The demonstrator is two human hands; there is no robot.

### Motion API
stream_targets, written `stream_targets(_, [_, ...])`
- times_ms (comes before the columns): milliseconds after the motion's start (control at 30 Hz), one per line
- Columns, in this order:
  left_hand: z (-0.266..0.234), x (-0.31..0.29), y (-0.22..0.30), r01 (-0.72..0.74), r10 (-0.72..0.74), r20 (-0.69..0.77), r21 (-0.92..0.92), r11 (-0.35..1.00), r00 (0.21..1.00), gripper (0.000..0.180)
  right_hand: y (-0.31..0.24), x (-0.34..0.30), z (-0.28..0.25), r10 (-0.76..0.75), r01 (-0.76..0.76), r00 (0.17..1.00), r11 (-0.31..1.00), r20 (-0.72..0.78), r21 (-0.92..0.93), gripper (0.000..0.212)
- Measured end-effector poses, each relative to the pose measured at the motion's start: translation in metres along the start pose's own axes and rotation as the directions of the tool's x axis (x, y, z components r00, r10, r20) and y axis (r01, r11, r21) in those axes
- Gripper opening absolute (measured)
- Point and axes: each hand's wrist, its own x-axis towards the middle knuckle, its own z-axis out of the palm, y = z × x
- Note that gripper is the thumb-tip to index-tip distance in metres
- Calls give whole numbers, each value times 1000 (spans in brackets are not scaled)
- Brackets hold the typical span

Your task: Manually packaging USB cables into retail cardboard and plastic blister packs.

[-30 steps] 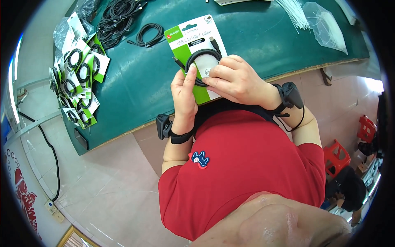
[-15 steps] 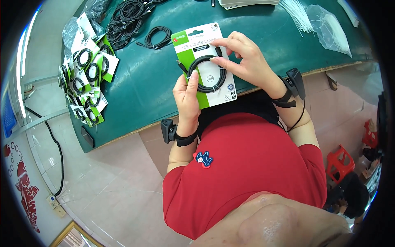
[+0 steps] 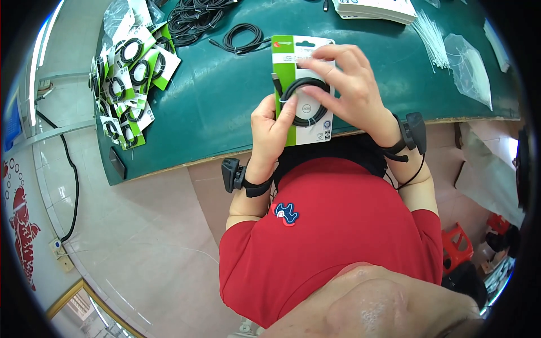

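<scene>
A white and green retail card (image 3: 307,135) is held upright over the table's front edge, with a coiled black cable (image 3: 304,121) fixed to its face by thin clear ties. My left hand (image 3: 271,127) grips the card's left edge, its thumb pressing on the coil; its other fingers are hidden behind. One black cable plug (image 3: 276,83) sticks up at the coil's left. My right hand (image 3: 352,84) is over the card's upper right, fingers spread, thumb across the coil's upper part. That hand covers the other cable end.
On the green table (image 3: 208,107), carded cables (image 3: 132,84) lie heaped at left. Behind are bundled black cables (image 3: 194,22) and one loose coil (image 3: 243,38). Stacked cards (image 3: 375,10), white cable ties (image 3: 431,42) and a clear bag (image 3: 468,73) lie to the right.
The card and both hands have shifted right in the picture, as has the tabletop. My right hand's fingers have lifted and spread a little over the card's upper part. The left grip stays.
</scene>
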Motion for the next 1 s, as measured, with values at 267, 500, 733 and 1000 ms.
stream_targets(267, [-2, 1, 2, -6, -4, 61, 168, 986, 998, 17, -4, 12, 5, -260, 224, 929, 962, 264, 159, 41])
stream_targets(500, [-16, -4, 4, 65, -65, 25, -13, 998, 998, 20, -16, 21, 1, -182, 148, 973, 963, 140, 226, 33])
stream_targets(733, [-95, -8, 21, 78, -115, -106, -297, 952, 988, 33, 1, 8, -18, 12, -31, 997, 969, 81, 245, 26])
stream_targets(1000, [-206, 40, 88, -255, 155, -486, -146, 956, 860, 26, 34, -42, -45, 372, -398, 916, 891, 154, 217, 22])
